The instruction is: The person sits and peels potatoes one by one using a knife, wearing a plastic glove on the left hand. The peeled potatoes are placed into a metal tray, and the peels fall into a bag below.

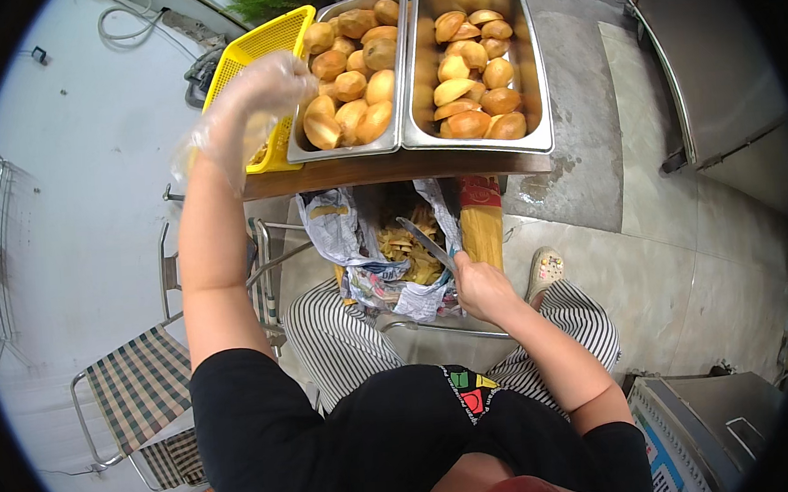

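Observation:
My left hand [274, 85], in a clear plastic glove, is raised over the yellow plastic basket [286, 33] and the left edge of a steel pan [344, 151]. Its fingers are curled and blurred; whether anything is in them is hidden. Whole, round orange-brown fruits [350, 86], seemingly peeled, fill that pan. Bare, my right hand [484, 284] grips a knife [426, 244], its blade slanting up and left over a plastic bag [424, 301]. Yellowish peelings [411, 245] lie in the bag. Cut fruit pieces [479, 85] lie in the second steel pan [537, 102].
A wooden board [396, 170] carries the pans. Beside the bag stands a yellow and red package [482, 220]. A checked folding chair [142, 386] is at left. Stainless steel equipment [727, 56] stands at upper right, with a grey mat [573, 133] on the tiled floor.

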### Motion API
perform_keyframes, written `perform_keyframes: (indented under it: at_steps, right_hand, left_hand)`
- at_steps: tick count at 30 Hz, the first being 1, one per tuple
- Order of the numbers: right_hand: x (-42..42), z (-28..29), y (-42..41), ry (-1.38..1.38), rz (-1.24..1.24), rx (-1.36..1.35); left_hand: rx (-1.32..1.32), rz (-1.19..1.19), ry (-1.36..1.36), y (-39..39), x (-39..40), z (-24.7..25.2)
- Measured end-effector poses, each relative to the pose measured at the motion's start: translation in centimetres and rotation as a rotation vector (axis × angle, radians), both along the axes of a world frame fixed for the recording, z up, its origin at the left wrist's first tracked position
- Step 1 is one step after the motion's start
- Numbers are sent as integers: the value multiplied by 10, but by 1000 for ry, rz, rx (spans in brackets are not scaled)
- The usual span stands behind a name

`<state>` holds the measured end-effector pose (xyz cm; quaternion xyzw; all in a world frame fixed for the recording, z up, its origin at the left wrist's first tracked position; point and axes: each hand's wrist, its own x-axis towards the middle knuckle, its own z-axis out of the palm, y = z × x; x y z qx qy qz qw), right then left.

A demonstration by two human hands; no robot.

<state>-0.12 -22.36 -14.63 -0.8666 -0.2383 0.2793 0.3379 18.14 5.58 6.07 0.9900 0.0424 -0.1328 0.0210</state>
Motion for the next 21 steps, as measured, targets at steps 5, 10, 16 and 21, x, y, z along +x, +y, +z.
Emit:
perform_keyframes:
  at_steps: [5, 10, 16, 21]
  right_hand:
    - [-4, -1, 3, -35, 21, 17]
    - [-4, 1, 6, -15, 23, -36]
    - [-9, -5, 6, -97, 18, 32]
    - [-11, 2, 1, -124, -6, 83]
  left_hand:
    - [-54, 185, -92, -4, -50, -22]
    - [26, 174, -16, -22, -56, -22]
    - [-112, 247, -196, -32, -53, -43]
    - [-167, 213, -311, -55, -58, -45]
